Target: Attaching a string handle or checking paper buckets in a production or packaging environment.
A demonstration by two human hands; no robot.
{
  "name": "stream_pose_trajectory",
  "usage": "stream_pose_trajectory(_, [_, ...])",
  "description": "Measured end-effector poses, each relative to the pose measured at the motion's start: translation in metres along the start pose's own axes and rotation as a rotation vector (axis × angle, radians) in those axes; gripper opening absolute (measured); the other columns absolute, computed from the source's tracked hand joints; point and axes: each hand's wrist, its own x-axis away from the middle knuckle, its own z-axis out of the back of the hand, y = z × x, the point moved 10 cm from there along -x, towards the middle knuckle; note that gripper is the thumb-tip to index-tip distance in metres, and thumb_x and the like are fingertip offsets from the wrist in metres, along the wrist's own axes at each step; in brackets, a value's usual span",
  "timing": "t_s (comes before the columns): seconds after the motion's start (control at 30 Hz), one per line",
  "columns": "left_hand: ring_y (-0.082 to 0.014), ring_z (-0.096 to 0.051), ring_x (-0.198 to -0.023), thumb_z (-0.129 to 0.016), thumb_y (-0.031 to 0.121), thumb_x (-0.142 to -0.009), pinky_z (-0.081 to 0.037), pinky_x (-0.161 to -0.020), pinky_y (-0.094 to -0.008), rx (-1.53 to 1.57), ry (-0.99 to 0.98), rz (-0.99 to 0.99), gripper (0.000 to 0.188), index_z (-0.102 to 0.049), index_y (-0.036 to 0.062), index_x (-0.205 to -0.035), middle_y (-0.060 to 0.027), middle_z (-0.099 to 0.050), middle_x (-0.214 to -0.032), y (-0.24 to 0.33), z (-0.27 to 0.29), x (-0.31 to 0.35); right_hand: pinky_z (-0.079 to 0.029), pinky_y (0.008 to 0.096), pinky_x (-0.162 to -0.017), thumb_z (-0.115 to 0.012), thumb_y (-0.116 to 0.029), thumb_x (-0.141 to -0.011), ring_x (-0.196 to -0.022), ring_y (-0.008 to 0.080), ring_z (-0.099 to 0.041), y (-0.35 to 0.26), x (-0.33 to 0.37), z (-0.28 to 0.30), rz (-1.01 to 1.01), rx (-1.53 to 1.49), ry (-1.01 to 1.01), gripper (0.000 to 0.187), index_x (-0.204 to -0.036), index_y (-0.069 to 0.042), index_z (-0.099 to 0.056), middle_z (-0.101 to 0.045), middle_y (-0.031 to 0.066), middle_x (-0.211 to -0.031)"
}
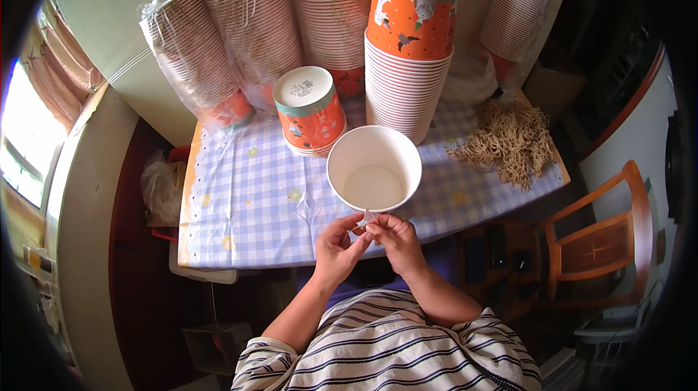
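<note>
Just in front of the near rim of a white paper bucket (372,146), my left hand (337,251) and my right hand (399,245) come together. Both are closed, their fingertips pinching a small whitish, see-through scrap (366,219) that looks like thin plastic. The bucket stands on the table with its mouth up, and nothing shows inside it. Behind it to the left is a short upside-down stack of orange and green printed buckets (314,120). A tall upside-down stack of buckets (406,85) rises behind it to the right.
Plastic-wrapped bucket stacks (254,20) line the back of the table; another wrapped stack (515,16) stands at the far right. A heap of tan rubber bands (512,145) lies on the right of the checked tablecloth (254,202). A wooden chair (600,238) is to the right.
</note>
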Motion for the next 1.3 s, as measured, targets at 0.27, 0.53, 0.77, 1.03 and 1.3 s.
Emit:
stream_pose_trajectory(0.27, [0.0002,-0.042,-0.058,-0.068,0.006,-0.082,-0.033,-0.049,-0.0158,-0.196,-0.004,-0.062,0.008,-0.065,-0.0010,-0.086,0.0023,-0.060,-0.073,-0.009,0.013,-0.004,-0.041,0.0172,-0.062,-0.062,-0.012,-0.087,-0.068,0.0024,-0.050,-0.004,0.002,0.003,0.039,0.003,0.049,0.009,-0.091,-0.003,-0.064,-0.062,-0.0023,-0.080])
stream_pose_trajectory(0.53, [-0.0045,-0.056,-0.069,-0.063,0.002,-0.085,-0.043,-0.061,-0.0163,-0.201,-0.031,0.054,0.008,-0.064,-0.0041,-0.090,-0.0019,-0.064,-0.079,-0.012,0.020,-0.003,-0.040,0.0177,-0.061,-0.062,-0.014,-0.087,-0.066,0.0029,-0.050,-0.004,0.001,0.006,0.033,0.042,0.067,0.011,-0.091,-0.004,-0.064,-0.063,-0.0012,-0.078])
stream_pose_trajectory(0.77, [-0.0081,-0.059,-0.074,-0.062,0.005,-0.086,-0.045,-0.065,-0.0192,0.019,-0.067,0.124,0.014,-0.064,-0.0049,-0.096,-0.0053,-0.065,-0.082,-0.013,0.017,0.000,-0.037,0.0161,-0.057,-0.062,-0.012,-0.088,-0.063,0.0002,-0.046,-0.009,0.001,0.004,0.034,0.029,0.085,0.010,-0.088,-0.002,-0.063,-0.055,-0.0052,-0.072])
stream_pose_trajectory(1.03, [-0.0084,-0.058,-0.073,-0.062,0.007,-0.087,-0.045,-0.066,-0.0205,0.000,-0.072,0.100,0.011,-0.063,-0.0038,-0.090,-0.0043,-0.064,-0.080,-0.016,0.015,-0.001,-0.038,0.0162,-0.058,-0.062,-0.013,-0.089,-0.064,0.0007,-0.046,-0.007,0.001,0.005,0.033,0.022,0.086,0.011,-0.089,-0.002,-0.063,-0.056,-0.0045,-0.072])
stream_pose_trajectory(1.3, [-0.0066,-0.055,-0.071,-0.060,0.007,-0.088,-0.044,-0.065,-0.0198,0.030,-0.087,0.124,0.011,-0.062,-0.0031,-0.088,-0.0023,-0.062,-0.078,-0.018,0.014,0.000,-0.040,0.0177,-0.055,-0.063,-0.013,-0.088,-0.060,0.0023,-0.048,-0.006,0.002,0.010,0.075,0.050,0.149,0.014,-0.093,0.000,-0.062,-0.058,-0.0031,-0.071])
